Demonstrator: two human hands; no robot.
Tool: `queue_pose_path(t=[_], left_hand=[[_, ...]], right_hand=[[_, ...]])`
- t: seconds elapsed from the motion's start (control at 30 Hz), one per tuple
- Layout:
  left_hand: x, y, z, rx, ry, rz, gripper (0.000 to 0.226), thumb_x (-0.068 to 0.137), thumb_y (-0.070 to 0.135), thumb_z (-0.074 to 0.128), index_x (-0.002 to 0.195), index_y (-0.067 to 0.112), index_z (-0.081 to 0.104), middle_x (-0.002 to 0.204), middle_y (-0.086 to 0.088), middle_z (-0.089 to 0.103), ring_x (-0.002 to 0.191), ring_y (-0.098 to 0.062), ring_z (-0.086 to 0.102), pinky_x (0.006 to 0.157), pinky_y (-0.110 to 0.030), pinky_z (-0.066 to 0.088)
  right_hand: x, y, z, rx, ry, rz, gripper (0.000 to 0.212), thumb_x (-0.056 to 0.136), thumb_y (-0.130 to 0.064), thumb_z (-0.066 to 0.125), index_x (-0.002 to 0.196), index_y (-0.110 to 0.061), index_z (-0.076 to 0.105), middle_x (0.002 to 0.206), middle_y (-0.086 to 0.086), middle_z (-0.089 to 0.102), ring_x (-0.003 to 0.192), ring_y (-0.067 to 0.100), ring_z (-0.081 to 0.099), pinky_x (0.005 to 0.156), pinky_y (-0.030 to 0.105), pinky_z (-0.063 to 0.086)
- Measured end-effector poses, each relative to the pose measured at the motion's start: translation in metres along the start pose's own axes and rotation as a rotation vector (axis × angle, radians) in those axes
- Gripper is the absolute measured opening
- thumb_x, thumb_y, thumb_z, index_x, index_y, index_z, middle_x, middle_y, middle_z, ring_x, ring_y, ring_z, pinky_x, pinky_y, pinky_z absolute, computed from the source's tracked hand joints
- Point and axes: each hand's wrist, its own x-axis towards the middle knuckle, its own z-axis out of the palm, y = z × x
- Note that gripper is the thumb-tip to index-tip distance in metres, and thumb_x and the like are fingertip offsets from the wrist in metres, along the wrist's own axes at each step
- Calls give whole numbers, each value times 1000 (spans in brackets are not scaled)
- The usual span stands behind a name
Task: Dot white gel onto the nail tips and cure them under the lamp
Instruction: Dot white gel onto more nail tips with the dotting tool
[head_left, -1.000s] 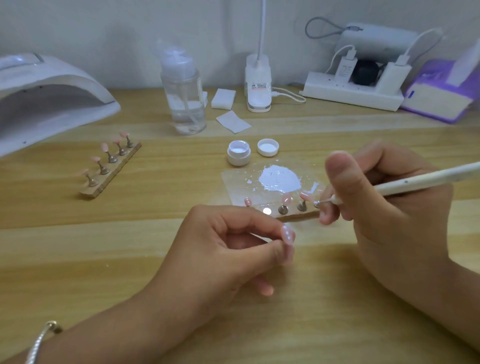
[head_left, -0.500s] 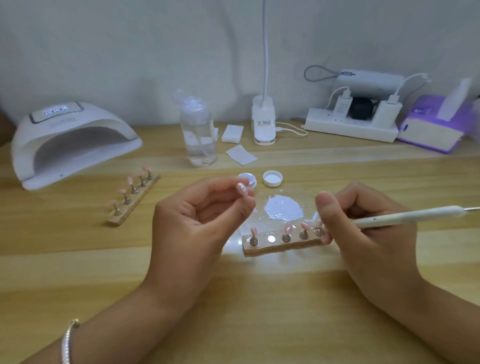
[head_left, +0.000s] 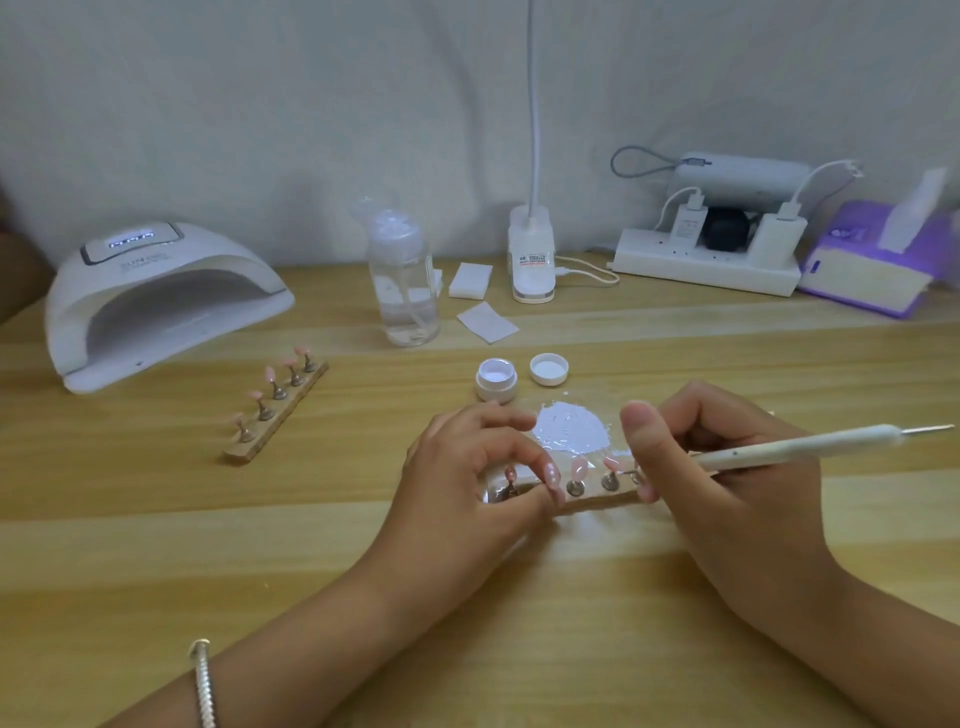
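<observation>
My left hand (head_left: 467, 467) pinches a pink nail tip (head_left: 551, 475) between thumb and forefinger, down at the near wooden holder strip (head_left: 597, 501). Other pink tips (head_left: 577, 467) stand on that strip. My right hand (head_left: 727, 483) grips a white dotting pen (head_left: 810, 441), its fine end by the strip's right tips. White gel (head_left: 571, 428) is spread on a clear palette just behind the strip. The open gel jar (head_left: 497, 379) and its lid (head_left: 549, 368) sit behind that. The white curing lamp (head_left: 156, 296) stands at far left with its display lit.
A second wooden strip (head_left: 278, 410) with several pink tips lies in front of the lamp. Behind are a clear pump bottle (head_left: 402, 280), white wipes (head_left: 485, 321), a desk lamp base (head_left: 531, 260), a power strip (head_left: 706, 265) and a purple tissue box (head_left: 872, 270).
My left hand has carried the nail tip from near me up and then down onto the near strip. My right hand has stayed at the strip's right end with the pen.
</observation>
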Motion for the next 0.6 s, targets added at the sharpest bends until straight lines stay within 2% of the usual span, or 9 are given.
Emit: queue_pose_path(t=[0.2,0.3,0.37,0.43,0.5,0.6], left_hand=[[1,-4,1,13,23,21,15,68,32,82,71,39,69,113,22,63,121,-1,48,109,-40,34],[1,-4,2,36,48,41,9,67,38,75,74,34,71,112,22,62,119,1,48,108,-40,34],[1,-5,2,56,65,54,13,66,41,73,77,34,72,114,22,61,120,0,47,109,-41,33],[-1,-5,3,118,76,87,24,67,45,75,89,35,73,122,20,57,128,-1,42,116,-44,23],[-4,-3,4,231,91,153,33,71,48,76,102,37,71,134,16,51,141,-2,28,122,-44,4],[-6,1,6,387,121,259,31,74,51,68,102,38,72,145,8,46,150,-12,17,122,-45,-6]], right_hand=[[0,0,0,-18,-2,-6,42,87,-32,62,56,-7,49,48,6,50,43,15,42,45,17,34],[0,0,0,-10,-5,8,43,86,-33,62,55,-6,49,47,6,48,43,16,42,45,19,34],[0,0,-1,3,-5,20,43,86,-34,62,55,-7,49,47,6,48,43,13,42,46,17,34],[0,1,-1,-7,-3,12,43,86,-34,62,56,-7,49,47,6,48,44,12,41,47,16,34],[1,1,-2,-12,8,8,44,87,-34,62,56,-7,49,47,6,48,44,10,42,47,17,35],[2,1,-2,-5,26,17,44,87,-36,62,55,-7,49,47,7,49,44,8,43,47,16,35]])
